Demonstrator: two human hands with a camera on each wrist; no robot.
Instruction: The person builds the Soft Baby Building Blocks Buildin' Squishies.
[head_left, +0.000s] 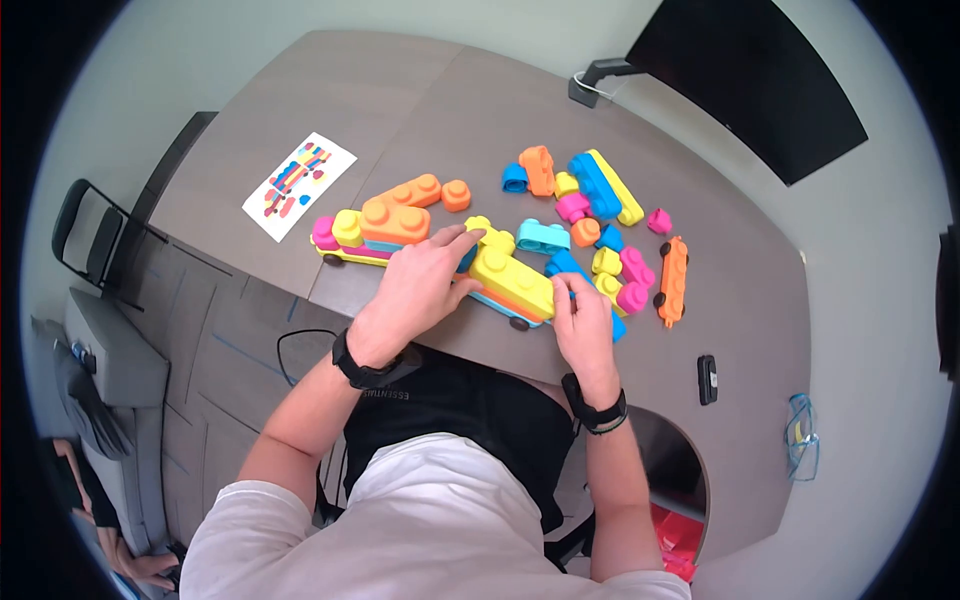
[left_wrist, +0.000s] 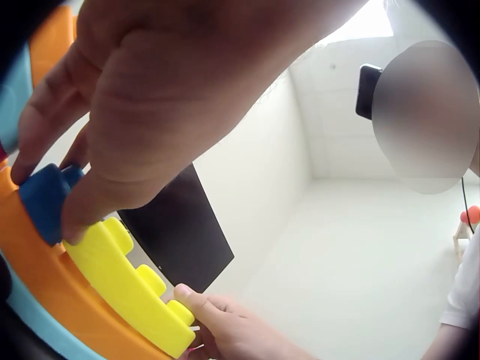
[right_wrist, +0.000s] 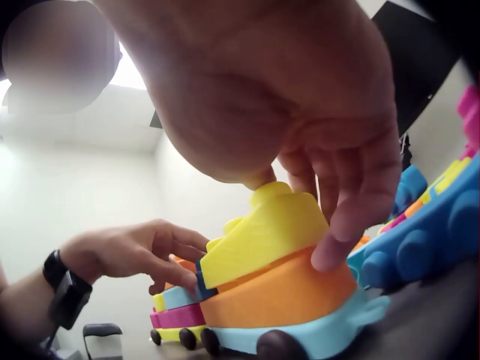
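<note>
A train of toy building blocks lies along the near table edge. My left hand point(head_left: 418, 288) pinches a small dark blue block point(left_wrist: 43, 206) between thumb and fingers, low over the middle of the train. Right beside it is a long yellow block point(head_left: 508, 276) with studs on top. My right hand point(head_left: 584, 325) grips the far right end of that yellow block, thumb by its end stud. Under the yellow one are an orange block point(right_wrist: 281, 294) and a light blue wheeled base point(right_wrist: 326, 324). Orange blocks point(head_left: 397, 220) top the train's left part.
Several loose blocks, such as a blue one point(head_left: 597, 187) and a turquoise one point(head_left: 543, 237), lie beyond the hands. An orange wheeled base point(head_left: 673, 280) and a black device point(head_left: 707, 380) are at right. A picture card point(head_left: 300, 185) lies at left; a monitor point(head_left: 750, 80) hangs behind.
</note>
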